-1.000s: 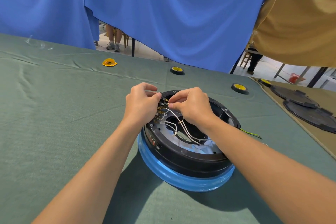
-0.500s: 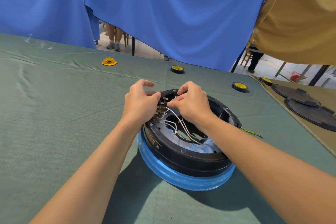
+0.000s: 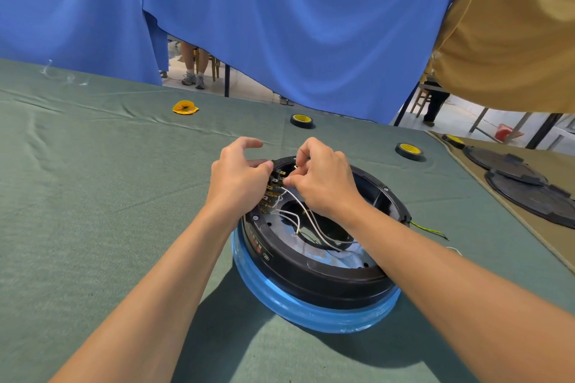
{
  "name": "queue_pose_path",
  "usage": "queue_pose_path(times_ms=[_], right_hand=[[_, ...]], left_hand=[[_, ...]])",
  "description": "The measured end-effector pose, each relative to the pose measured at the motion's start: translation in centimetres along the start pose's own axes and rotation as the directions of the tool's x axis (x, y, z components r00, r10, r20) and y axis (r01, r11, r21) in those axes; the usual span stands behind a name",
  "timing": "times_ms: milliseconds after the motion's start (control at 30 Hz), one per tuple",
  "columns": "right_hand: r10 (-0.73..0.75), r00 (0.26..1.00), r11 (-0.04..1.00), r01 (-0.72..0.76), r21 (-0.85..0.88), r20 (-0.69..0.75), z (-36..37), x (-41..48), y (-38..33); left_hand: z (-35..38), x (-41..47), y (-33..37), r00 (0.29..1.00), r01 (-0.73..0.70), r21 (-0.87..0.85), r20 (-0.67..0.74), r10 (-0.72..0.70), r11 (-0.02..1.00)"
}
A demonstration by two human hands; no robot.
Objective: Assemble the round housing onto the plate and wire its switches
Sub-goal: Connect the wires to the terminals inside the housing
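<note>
From the head camera, a green cloth (image 3: 93, 196) covers the table. A blue curtain (image 3: 311, 25) hangs beyond both hands, and a tan cloth (image 3: 513, 25) hangs up to the right of the right hand. Through a gap in the curtain, a person's legs (image 3: 193, 68) show far beyond the left hand.

On the cloth, a yellow wrapper (image 3: 185, 107) lies beyond the left hand and to its left. A tape roll (image 3: 301, 120) sits just beyond the gap between the hands. A second tape roll (image 3: 409, 151) lies to the right of the right hand, and a third (image 3: 452, 140) farther right. Two dark round plates (image 3: 535, 196) overlap well to the right.

The black housing (image 3: 311, 270) sits directly under the hands on a blue-wrapped plate (image 3: 295, 308). A green-yellow wire (image 3: 429, 228) trails from its right rim, under the right forearm.

The left hand (image 3: 238, 177) is at the far left rim. Its thumb lies against the rim beside the row of switch tabs (image 3: 273, 186), with a finger on the rim's outer side. The forefinger is curled free above.

The right hand (image 3: 323, 177) covers the far middle of the housing. Its fingers are curled, and thumb and forefinger pinch an end of the white wires (image 3: 298, 199) at the tabs. The other strands loop toward the wrist into the housing's open middle.
</note>
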State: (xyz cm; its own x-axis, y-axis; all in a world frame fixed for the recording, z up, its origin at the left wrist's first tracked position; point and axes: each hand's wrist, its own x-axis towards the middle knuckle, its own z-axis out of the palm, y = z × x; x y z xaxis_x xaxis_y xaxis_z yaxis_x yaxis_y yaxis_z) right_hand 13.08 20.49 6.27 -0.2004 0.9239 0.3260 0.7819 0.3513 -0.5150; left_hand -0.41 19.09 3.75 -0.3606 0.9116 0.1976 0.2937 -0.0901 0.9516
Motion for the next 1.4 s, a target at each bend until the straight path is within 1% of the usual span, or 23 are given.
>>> queue_pose_path(times_ms=[133,233,333,433,600,700,800,867,967,1033,1100,1167,1233,1333,1400], right_hand=[[0.0,1.0,1.0,0.0,0.02,-0.031,0.2,0.1,0.1],[0.009,1.0,0.999,-0.009,0.05,-0.009,0.3,0.4,0.2],[-0.012,1.0,0.999,0.012,0.034,-0.006,0.5,0.4,0.2],[0.0,1.0,0.999,0.0,0.041,-0.002,0.6,0.2,0.2],[0.022,0.996,0.998,-0.026,0.052,0.082,-0.5,-0.1,0.2],[-0.01,0.995,0.999,0.006,0.035,0.097,-2.1,-0.6,0.3],[-0.077,0.995,0.996,0.074,0.047,0.069,-4.2,-1.7,1.1],[-0.08,0.997,0.994,0.081,0.077,-0.014,-5.5,-2.6,2.1],[-0.037,0.979,0.992,0.061,0.111,-0.201,-7.2,-3.9,4.7],[0.016,0.953,0.994,0.019,0.111,-0.302,-8.1,-4.8,6.8],[0.099,0.931,0.991,-0.06,0.119,-0.351,-8.6,-5.4,9.2],[0.171,0.932,0.984,-0.143,0.11,-0.321,-8.6,-6.0,11.5],[0.212,0.946,0.977,-0.201,0.068,-0.247,-8.1,-6.5,13.5],[0.244,0.962,0.967,-0.25,-0.038,-0.12,-7.3,-7.0,15.2],[0.262,0.963,0.962,-0.266,-0.065,-0.071,-7.1,-7.0,15.7]], left_hand=[[0.1,0.0,0.0,1.0,-0.001,0.008,-0.016,0.001,1.0],[0.0,-0.1,0.0,1.0,-0.007,0.012,-0.016,0.007,1.0],[0.0,-0.1,0.1,1.0,-0.003,0.021,-0.012,0.004,1.0],[0.1,-0.1,0.1,0.999,-0.026,0.067,-0.018,0.027,0.997],[0.0,-0.2,0.3,0.999,-0.047,0.104,-0.001,0.047,0.993],[-0.1,-0.1,0.6,0.999,-0.045,0.141,0.015,0.043,0.989],[0.0,0.3,1.2,0.996,-0.059,0.255,0.073,0.042,0.965],[0.0,0.4,1.8,0.993,-0.07,0.331,0.115,0.034,0.941],[0.5,0.4,2.7,0.992,-0.075,0.487,0.122,0.018,0.87],[1.0,0.1,3.1,0.993,-0.083,0.594,0.117,0.017,0.8],[1.5,-0.6,3.2,0.99,-0.12,0.679,0.131,0.041,0.724],[1.9,-1.2,3.2,0.985,-0.164,0.741,0.154,0.073,0.651],[2.1,-1.7,3.3,0.98,-0.195,0.781,0.174,0.094,0.593],[2.1,-1.8,3.5,0.978,-0.207,0.802,0.177,0.109,0.56],[2.0,-1.8,3.6,0.979,-0.204,0.803,0.169,0.113,0.561]])
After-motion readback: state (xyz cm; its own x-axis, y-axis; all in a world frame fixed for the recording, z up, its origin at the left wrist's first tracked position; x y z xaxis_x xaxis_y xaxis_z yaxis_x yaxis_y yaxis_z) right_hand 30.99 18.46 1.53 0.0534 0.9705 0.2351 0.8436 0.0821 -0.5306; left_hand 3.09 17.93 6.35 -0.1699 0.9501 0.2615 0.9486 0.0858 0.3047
